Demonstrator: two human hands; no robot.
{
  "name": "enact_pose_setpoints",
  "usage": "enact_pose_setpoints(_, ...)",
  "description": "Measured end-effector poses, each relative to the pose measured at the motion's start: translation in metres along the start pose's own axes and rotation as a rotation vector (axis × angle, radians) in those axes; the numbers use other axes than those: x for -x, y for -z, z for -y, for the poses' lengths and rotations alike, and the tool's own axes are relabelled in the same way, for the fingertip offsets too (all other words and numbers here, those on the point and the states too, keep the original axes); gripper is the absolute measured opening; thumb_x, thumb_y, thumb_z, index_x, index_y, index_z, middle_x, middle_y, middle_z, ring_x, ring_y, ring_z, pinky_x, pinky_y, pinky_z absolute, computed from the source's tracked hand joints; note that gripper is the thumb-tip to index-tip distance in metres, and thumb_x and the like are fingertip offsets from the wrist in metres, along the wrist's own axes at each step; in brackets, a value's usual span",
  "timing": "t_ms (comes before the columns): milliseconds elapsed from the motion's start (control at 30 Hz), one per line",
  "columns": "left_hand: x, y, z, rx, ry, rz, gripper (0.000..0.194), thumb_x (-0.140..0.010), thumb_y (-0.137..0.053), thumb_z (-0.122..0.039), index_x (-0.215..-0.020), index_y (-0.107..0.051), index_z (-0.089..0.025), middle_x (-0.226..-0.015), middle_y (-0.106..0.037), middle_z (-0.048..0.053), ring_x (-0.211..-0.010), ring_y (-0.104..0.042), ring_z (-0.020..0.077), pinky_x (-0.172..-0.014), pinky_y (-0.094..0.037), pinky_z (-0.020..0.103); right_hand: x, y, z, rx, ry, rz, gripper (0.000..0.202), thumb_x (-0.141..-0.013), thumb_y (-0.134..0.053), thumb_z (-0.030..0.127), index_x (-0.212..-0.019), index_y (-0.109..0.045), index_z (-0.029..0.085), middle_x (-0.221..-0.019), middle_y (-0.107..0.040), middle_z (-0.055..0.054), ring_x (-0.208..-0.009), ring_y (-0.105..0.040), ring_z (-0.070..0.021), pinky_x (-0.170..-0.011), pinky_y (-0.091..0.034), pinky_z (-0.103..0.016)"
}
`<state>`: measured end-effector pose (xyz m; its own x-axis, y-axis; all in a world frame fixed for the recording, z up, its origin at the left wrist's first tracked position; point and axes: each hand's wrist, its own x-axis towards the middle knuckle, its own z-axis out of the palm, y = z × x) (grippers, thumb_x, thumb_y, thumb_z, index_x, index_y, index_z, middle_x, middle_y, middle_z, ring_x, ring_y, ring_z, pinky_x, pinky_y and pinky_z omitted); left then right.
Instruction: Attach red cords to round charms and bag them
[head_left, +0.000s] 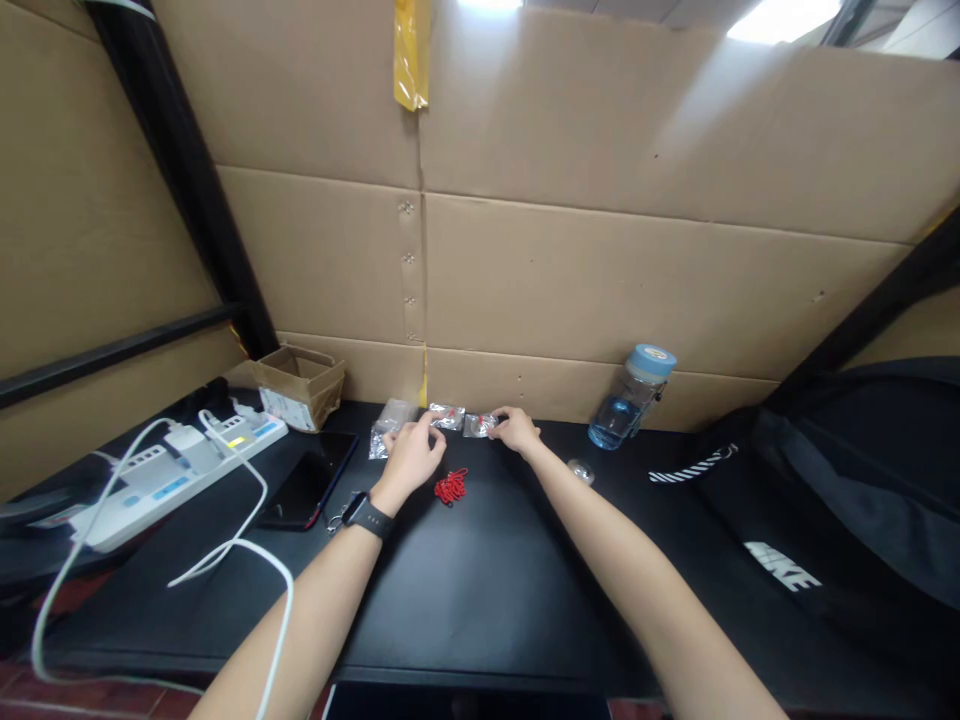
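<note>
Red string (450, 487) lies heaped on the black table (465, 590). Past it, the left hand (412, 455) is by some clear bags (395, 412) and the right hand (517, 431) touches a small bag (475, 428) showing red; I can't tell if either hand pinches. Behind stand a bottle (624, 400) with some water and an open box (324, 393).
</note>
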<state>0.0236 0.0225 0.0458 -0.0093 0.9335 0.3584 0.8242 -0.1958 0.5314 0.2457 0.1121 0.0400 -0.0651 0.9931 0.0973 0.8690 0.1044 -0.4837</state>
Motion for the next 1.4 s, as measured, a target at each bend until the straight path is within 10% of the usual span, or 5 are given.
enact_pose_setpoints(667, 0.009, 0.007, -0.013, -0.068, -0.216, 0.080, 0.018, -0.092, -0.055, -0.024, -0.094, -0.073, -0.024, -0.104, -0.075, 0.006, -0.113, -0.057, 0.0283, -0.098, -0.034, 0.048, 0.017, 0.005, 0.011, 0.160, 0.083, -0.097, 0.024, -0.091, -0.060, 0.033, -0.112, -0.067, 0.022, -0.108, -0.073, -0.009, -0.104, -0.066, -0.0270, -0.093, -0.038, -0.045)
enact_pose_setpoints(1000, -0.011, 0.061, 0.032, -0.025, -0.136, -0.207, 0.032, -0.092, -0.055, -0.029, -0.122, -0.063, -0.024, -0.122, -0.062, 0.008, -0.115, -0.060, 0.0263, -0.099, -0.047, 0.040, 0.065, 0.094, -0.082, 0.013, 0.347, 0.086, 0.030, -0.085, -0.069, 0.026, -0.114, -0.070, 0.022, -0.115, -0.070, -0.009, -0.098, -0.068, -0.0226, -0.087, -0.053, -0.035)
enact_pose_setpoints(1400, 0.004, 0.016, 0.007, 0.136, -0.432, 0.211, 0.027, -0.095, -0.050, -0.028, -0.117, -0.064, -0.024, -0.123, -0.060, 0.007, -0.101, -0.065, 0.0207, -0.094, -0.055, 0.037, 0.098, 0.106, -0.149, -0.058, 0.216, 0.172, 0.049, -0.076, -0.077, 0.029, -0.124, -0.069, 0.025, -0.124, -0.071, -0.007, -0.108, -0.067, -0.0255, -0.093, -0.054, -0.039)
